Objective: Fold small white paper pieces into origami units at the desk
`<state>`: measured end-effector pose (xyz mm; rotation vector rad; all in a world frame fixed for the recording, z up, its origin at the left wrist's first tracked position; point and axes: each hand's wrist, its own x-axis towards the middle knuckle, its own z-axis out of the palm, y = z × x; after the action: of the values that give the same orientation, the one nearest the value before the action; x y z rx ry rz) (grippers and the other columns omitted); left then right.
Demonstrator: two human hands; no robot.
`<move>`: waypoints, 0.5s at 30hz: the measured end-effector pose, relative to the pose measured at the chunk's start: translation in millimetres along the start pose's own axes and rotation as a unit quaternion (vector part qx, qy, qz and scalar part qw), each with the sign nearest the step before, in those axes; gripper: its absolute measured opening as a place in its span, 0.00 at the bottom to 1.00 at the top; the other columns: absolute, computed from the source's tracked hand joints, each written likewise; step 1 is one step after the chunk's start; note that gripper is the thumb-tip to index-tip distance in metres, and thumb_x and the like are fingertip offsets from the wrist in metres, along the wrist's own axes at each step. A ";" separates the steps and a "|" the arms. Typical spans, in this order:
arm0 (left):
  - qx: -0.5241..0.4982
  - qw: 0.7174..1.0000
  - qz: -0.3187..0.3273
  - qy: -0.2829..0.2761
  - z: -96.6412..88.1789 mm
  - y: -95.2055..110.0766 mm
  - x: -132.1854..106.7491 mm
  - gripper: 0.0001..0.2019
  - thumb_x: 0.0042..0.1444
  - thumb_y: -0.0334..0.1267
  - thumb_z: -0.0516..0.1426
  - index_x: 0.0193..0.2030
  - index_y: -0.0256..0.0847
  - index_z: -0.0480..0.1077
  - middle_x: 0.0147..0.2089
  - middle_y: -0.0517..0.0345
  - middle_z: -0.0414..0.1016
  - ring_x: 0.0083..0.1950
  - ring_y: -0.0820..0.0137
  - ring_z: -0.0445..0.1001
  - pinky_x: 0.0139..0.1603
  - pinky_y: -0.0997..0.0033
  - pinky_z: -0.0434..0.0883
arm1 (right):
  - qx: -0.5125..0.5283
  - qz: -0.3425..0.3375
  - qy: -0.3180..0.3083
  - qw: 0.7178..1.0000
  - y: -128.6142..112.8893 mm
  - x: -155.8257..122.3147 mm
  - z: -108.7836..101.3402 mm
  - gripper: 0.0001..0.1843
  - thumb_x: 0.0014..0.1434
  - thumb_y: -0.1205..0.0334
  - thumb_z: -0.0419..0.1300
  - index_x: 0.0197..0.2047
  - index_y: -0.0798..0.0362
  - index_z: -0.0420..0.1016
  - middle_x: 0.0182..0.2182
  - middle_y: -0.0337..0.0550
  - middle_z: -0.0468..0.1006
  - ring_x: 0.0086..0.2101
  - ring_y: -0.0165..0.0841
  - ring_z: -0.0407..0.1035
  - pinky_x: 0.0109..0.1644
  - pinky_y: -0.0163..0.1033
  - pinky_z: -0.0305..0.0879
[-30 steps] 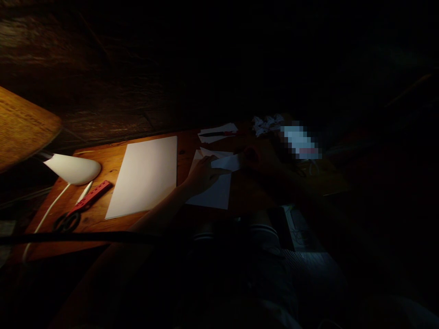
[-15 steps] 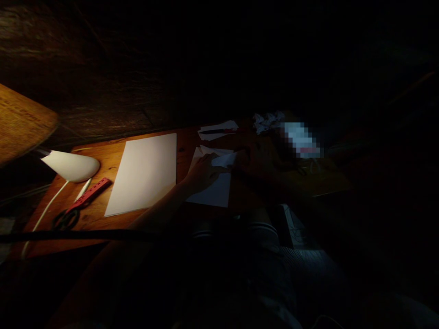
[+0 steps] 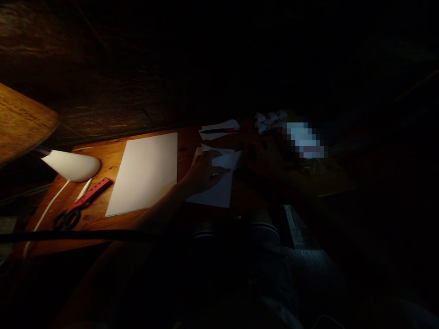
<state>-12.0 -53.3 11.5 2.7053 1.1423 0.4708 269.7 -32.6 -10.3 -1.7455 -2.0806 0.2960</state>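
Observation:
On a white sheet (image 3: pixel 214 196) in front of me, my left hand (image 3: pixel 200 177) holds a smaller folded piece of paper (image 3: pixel 227 159), thumb along its near edge and fingers over its far side. My right hand (image 3: pixel 259 157) is in deep shadow just right of that paper's pointed end. Its fingers are too dark to make out, and whether it touches the paper is hidden. Beyond the hands lie paper pieces (image 3: pixel 224 124) with a dark, red-ended tool (image 3: pixel 219 131) on top, perhaps a knife or pen.
A stack of white paper (image 3: pixel 147 173) lies left on the wooden table (image 3: pixel 99 214). Farther left are a lamp (image 3: pixel 73 167), a red power strip (image 3: pixel 92 192) with a coiled black cord, and a white cable. Crumpled paper (image 3: pixel 270 121) and a blurred bright object (image 3: pixel 303 139) sit at the right.
My right hand has moved slightly right and away from the folded paper's tip, showing more of it. My left hand keeps nearly the same place.

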 end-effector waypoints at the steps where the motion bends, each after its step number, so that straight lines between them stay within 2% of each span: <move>1: -0.001 1.000 0.000 0.002 -1.0 -0.2 -0.6 0.11 0.69 0.43 0.63 0.53 0.56 0.87 0.70 0.49 0.64 0.71 0.49 0.64 0.74 0.35 0.63 | 0.000 -0.011 -0.002 1.000 6.5 2.7 0.0 0.40 0.66 0.48 0.64 0.76 0.50 0.59 0.65 0.67 0.72 0.64 0.63 0.66 0.63 0.69 0.68; 4: -0.003 1.000 -0.002 0.011 -4.6 -1.6 -3.7 0.09 0.69 0.44 0.63 0.50 0.53 0.87 0.69 0.49 0.65 0.71 0.50 0.64 0.75 0.36 0.63 | 0.019 -0.036 0.005 0.999 23.4 11.0 2.2 0.45 0.63 0.48 0.68 0.77 0.51 0.57 0.67 0.66 0.71 0.64 0.64 0.65 0.65 0.71 0.67; 8: -0.015 0.999 -0.002 0.030 -12.9 -6.2 -10.5 0.14 0.71 0.50 0.61 0.43 0.47 0.87 0.68 0.48 0.67 0.69 0.50 0.66 0.72 0.38 0.66 | 0.075 -0.060 0.012 0.995 38.4 20.5 8.4 0.47 0.59 0.45 0.72 0.76 0.47 0.61 0.67 0.61 0.72 0.65 0.62 0.66 0.67 0.73 0.66; 10: -0.020 0.999 0.002 0.029 -18.7 -9.7 -14.4 0.15 0.70 0.51 0.62 0.40 0.46 0.86 0.69 0.49 0.68 0.69 0.50 0.66 0.71 0.41 0.68 | 0.111 -0.082 0.017 0.990 45.0 24.3 10.2 0.50 0.54 0.47 0.76 0.75 0.48 0.63 0.67 0.61 0.72 0.65 0.62 0.67 0.69 0.72 0.65; 12: -0.022 0.999 0.011 0.027 -24.8 -13.7 -18.1 0.14 0.69 0.50 0.63 0.39 0.45 0.85 0.69 0.50 0.70 0.68 0.51 0.67 0.71 0.42 0.68 | 0.142 -0.097 0.023 0.985 51.6 26.7 10.3 0.52 0.50 0.50 0.79 0.74 0.50 0.64 0.66 0.61 0.73 0.65 0.62 0.68 0.71 0.70 0.64; 15: -0.021 0.999 0.038 0.012 -32.5 -19.7 -21.9 0.12 0.68 0.47 0.64 0.38 0.46 0.86 0.68 0.50 0.71 0.70 0.50 0.65 0.72 0.42 0.68 | 0.157 -0.106 0.025 0.982 59.7 27.5 9.1 0.51 0.50 0.53 0.79 0.74 0.48 0.66 0.66 0.59 0.74 0.65 0.61 0.69 0.70 0.70 0.66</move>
<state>-50.9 -54.4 31.8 2.7208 1.0267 0.5342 315.1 6.8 -38.3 -1.3237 -2.0328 0.4827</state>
